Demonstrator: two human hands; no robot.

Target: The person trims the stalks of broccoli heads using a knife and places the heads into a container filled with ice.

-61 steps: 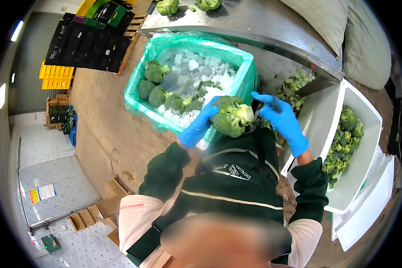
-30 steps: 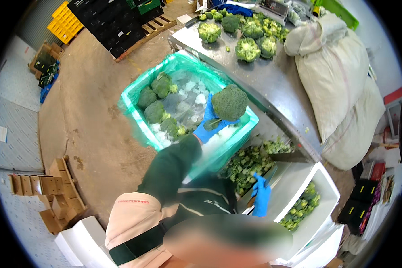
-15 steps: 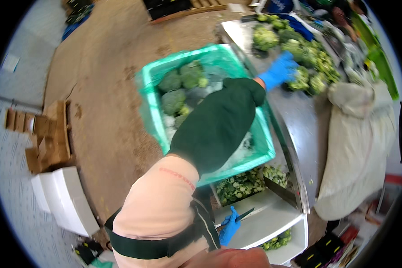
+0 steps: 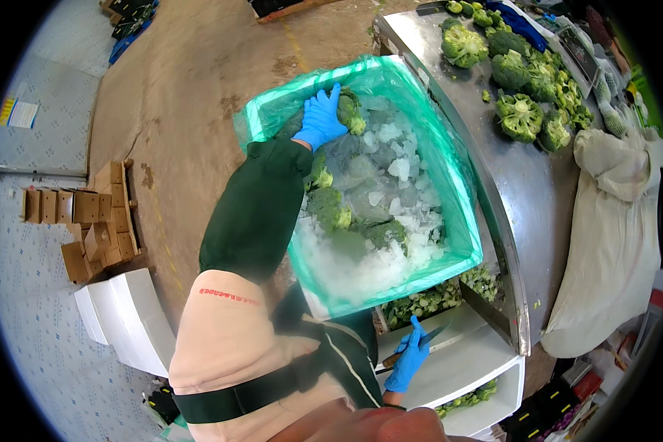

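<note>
Upper centre: your left hand (image 4: 320,120), grip unclear, is touching broccoli (image 4: 348,103), likely firm, graspable by stem (image 4: 357,125); right hand (image 4: 409,359) gripping knife (image 4: 432,336).

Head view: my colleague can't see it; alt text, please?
A blue-gloved left hand touches green broccoli in a rectangular green-plastic-lined box of crushed white ice. The blue-gloved right hand holds a dark-bladed knife.

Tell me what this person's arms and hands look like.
The left hand and right hand wear bright blue, close-fitting gloves. A loose dark green oversleeve covers the left forearm; above it is a pale peach sleeve with small red lettering. On the right, only a dark cuff shows.
</note>
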